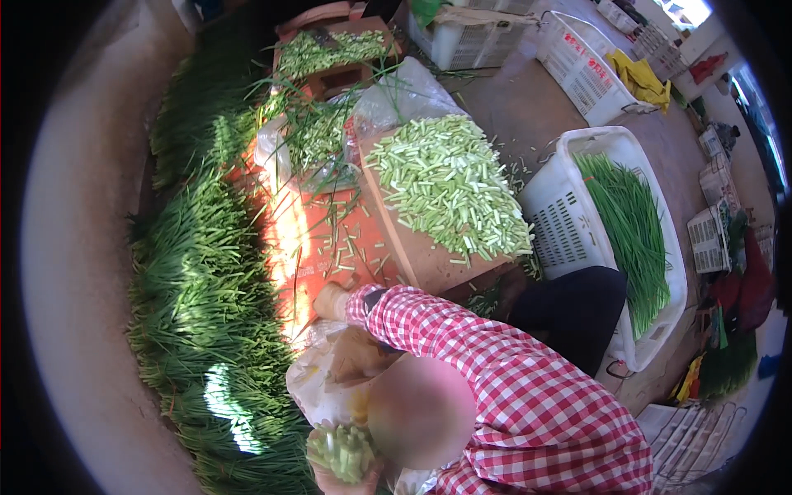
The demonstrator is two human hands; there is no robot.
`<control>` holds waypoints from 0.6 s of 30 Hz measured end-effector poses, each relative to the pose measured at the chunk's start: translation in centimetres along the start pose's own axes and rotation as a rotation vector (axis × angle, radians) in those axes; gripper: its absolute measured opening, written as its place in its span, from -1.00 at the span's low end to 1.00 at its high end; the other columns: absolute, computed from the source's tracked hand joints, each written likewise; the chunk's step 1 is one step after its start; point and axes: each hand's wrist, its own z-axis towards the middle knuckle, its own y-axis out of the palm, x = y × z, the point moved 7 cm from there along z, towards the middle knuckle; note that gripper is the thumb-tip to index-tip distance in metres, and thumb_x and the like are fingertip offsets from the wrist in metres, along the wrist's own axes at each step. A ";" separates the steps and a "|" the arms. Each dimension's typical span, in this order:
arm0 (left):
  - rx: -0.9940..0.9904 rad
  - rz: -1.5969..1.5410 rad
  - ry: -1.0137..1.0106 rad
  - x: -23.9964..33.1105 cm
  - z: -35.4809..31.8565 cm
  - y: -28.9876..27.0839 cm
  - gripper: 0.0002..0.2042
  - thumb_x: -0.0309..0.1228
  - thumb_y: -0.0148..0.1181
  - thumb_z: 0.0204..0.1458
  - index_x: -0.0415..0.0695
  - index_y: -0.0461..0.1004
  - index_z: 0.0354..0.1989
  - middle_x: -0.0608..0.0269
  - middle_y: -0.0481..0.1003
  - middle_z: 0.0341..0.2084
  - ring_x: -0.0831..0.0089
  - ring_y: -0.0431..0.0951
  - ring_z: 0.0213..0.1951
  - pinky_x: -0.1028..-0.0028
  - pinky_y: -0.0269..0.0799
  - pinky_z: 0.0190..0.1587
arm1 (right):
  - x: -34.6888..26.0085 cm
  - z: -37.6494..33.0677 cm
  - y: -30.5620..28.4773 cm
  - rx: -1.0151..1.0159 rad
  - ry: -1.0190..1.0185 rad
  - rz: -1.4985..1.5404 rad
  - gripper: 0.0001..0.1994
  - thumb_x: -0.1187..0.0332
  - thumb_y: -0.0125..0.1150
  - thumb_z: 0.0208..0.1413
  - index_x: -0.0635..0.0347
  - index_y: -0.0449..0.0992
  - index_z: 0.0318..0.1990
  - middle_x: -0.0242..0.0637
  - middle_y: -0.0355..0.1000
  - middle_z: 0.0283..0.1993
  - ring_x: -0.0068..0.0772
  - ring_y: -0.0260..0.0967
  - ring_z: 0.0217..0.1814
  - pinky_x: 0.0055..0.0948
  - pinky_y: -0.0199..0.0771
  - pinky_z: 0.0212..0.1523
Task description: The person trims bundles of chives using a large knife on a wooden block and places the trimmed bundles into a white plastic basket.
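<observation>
At the lower edge my left hand is closed round a bundle of green stalks, their pale cut ends facing up. My right arm, in a red and white checked sleeve, reaches across to the left. At its end my right hand is at the near end of an orange surface; its fingers are hidden. Short cut stem pieces are scattered on that surface. Between my hands lies crumpled beige sheeting. A blurred round patch covers part of the view beside the bundle.
Long green stalks are heaped along the left wall. A brown board carries a pile of cut stems. To the right, a white basket holds long green leaves. Another white basket with yellow cloth stands farther back.
</observation>
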 end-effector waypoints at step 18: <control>-0.306 0.708 0.200 3.8 1.1 10.2 -0.17 -0.50 0.38 -0.29 -0.26 0.01 0.21 0.14 0.38 -0.05 0.38 0.42 -0.07 0.42 0.34 0.04 | 16.4 -34.7 -5.3 0.281 0.468 0.417 -0.59 0.07 -0.02 -0.01 0.25 0.45 -0.19 0.11 0.44 -0.29 0.14 0.39 -0.18 -0.08 0.35 -0.13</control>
